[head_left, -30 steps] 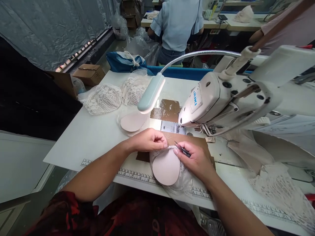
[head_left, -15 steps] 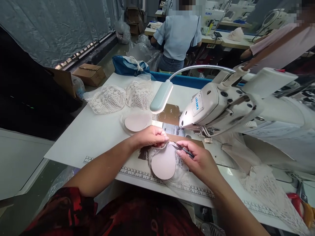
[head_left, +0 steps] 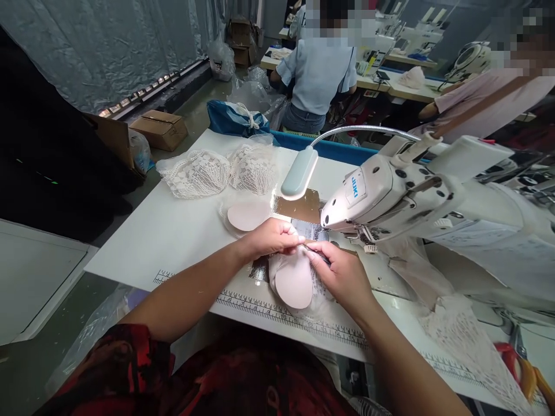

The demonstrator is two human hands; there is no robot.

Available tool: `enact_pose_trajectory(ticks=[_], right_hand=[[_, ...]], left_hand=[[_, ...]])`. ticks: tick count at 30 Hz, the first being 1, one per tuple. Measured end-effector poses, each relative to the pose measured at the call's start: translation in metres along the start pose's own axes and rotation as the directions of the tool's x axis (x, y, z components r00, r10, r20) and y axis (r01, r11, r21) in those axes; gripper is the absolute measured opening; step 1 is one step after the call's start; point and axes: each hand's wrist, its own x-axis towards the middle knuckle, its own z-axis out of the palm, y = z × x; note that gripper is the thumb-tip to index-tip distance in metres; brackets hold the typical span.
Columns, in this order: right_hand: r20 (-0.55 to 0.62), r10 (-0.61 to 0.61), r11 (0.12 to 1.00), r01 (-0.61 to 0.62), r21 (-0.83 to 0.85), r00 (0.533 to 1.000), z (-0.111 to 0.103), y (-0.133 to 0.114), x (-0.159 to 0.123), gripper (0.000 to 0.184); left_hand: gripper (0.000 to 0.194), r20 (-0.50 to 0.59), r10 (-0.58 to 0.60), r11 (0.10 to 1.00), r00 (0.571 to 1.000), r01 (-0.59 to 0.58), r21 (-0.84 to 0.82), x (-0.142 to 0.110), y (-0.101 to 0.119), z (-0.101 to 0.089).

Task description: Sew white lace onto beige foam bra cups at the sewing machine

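Head view. Cup (head_left: pixel 295 283): 1, at the table's (head_left: pixel 143 231) near edge, before the machine (head_left: pixel 368 190); long axis roughly fore-and-aft, rounded end toward the wearer. Left hand (head_left: pixel 275 238): fingertips clenched on its far edge. Right hand (head_left: pixel 344 276): pinching beside them, dark snips (head_left: pixel 321 256) in grasp. Farther left: 2 lace pieces (head_left: pixel 197 174).
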Motion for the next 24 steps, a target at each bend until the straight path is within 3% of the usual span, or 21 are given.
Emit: enact_pose_trajectory(ticks=[7,11,17,21,24], right_hand=[[0.046,-0.031,0.994,0.026,0.107,0.998,-0.002,-0.009,-0.002,0.028],[0.032,-0.06,0.996,0.058,0.074,0.998,0.0,-0.018,0.003,0.026],[0.067,-0.084,0.985,0.073,0.153,0.994,0.011,-0.025,0.01,0.022],[0.058,-0.099,0.978,0.087,0.191,0.993,0.016,-0.026,0.011,0.022],[0.018,-0.061,0.99,0.058,0.128,0.998,0.012,-0.016,0.008,0.025]], left_hand=[[0.027,-0.129,0.023,0.996,0.991,-0.033,-0.077,0.007,-0.008,-0.005],[0.028,-0.123,0.024,0.995,0.992,-0.036,-0.095,0.008,-0.009,-0.006],[0.031,-0.094,0.089,0.993,0.992,-0.095,-0.068,0.003,-0.004,-0.003],[0.03,-0.117,0.07,0.993,0.991,-0.081,-0.088,0.001,-0.001,-0.001],[0.033,-0.172,0.06,0.994,0.983,-0.075,-0.079,0.001,0.002,-0.004]])
